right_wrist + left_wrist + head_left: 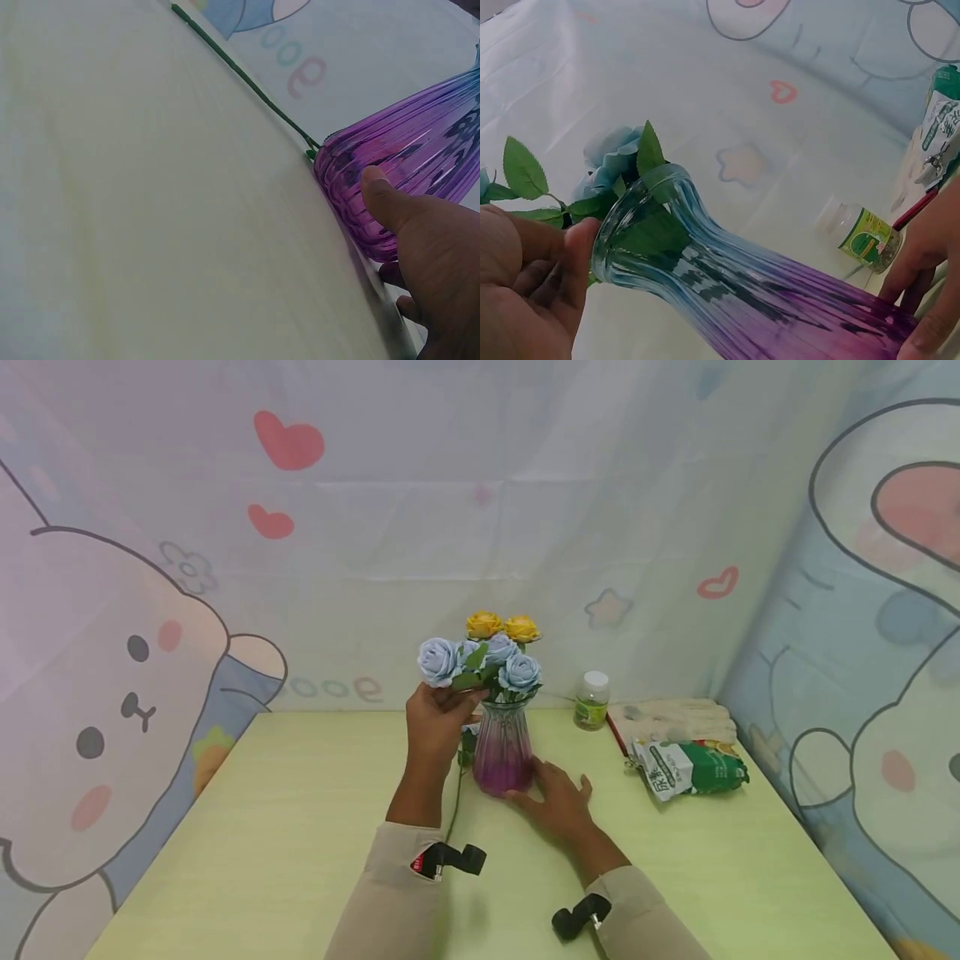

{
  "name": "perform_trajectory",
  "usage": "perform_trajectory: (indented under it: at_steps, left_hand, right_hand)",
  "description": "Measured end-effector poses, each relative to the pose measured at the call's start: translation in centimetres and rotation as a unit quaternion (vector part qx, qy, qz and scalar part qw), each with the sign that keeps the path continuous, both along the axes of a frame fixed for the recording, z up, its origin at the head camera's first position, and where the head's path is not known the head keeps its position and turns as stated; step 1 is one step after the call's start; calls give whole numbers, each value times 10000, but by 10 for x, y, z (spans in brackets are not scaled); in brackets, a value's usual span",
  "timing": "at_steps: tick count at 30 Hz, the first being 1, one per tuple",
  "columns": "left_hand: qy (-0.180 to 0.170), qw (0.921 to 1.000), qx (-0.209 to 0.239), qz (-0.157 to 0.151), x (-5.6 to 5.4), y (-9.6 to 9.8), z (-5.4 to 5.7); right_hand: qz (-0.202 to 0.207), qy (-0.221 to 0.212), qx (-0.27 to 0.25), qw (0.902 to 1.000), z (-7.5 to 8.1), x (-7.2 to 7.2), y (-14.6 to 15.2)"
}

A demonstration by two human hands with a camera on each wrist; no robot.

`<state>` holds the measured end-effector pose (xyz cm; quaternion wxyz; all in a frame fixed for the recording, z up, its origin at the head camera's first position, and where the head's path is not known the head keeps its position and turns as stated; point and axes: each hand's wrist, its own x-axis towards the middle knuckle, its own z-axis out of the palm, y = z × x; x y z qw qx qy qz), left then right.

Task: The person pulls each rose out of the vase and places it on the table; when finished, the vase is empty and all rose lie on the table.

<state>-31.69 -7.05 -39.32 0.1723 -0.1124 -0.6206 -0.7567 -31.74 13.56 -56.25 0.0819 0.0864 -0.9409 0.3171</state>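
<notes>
A ribbed glass vase (501,756), clear blue at the rim and purple below, stands upright on the table. Several blue roses (520,673) and two yellow roses (484,624) rise from its mouth. My left hand (435,727) is at the left of the rim, thumb and fingertips pinching a blue rose (438,662) below its bloom, among green leaves (526,169). Low on the vase, my right hand (558,802) holds the purple base, its thumb (382,199) against the glass. Another rose lies left of the vase, its green stem (240,75) along the tabletop.
Behind on the right stands a white-capped jar (592,702) with a green label. Beside it are a red stick (617,732), pale gloves (675,720) and a green and white packet (690,768). A printed cloth backdrop (420,527) rises at the table's back edge.
</notes>
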Motion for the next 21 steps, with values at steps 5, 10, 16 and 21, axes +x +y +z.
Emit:
perform_trajectory:
  at_steps: [5, 10, 16, 21]
  left_hand:
    - [145, 9987, -211, 446, -1, 2, 0]
    - [470, 9971, -315, 516, -3, 0, -3]
    - [649, 9971, -195, 357, -7, 5, -4]
    - [648, 9962, 53, 575, -9, 9, -3]
  right_hand:
    - [-13, -48, -30, 10000, 0, 1, -1]
    - [-1, -82, 0, 10000, -2, 0, -1]
    - [-23, -65, 40, 10000, 0, -2, 0]
    - [0, -78, 7, 10000, 2, 0, -2]
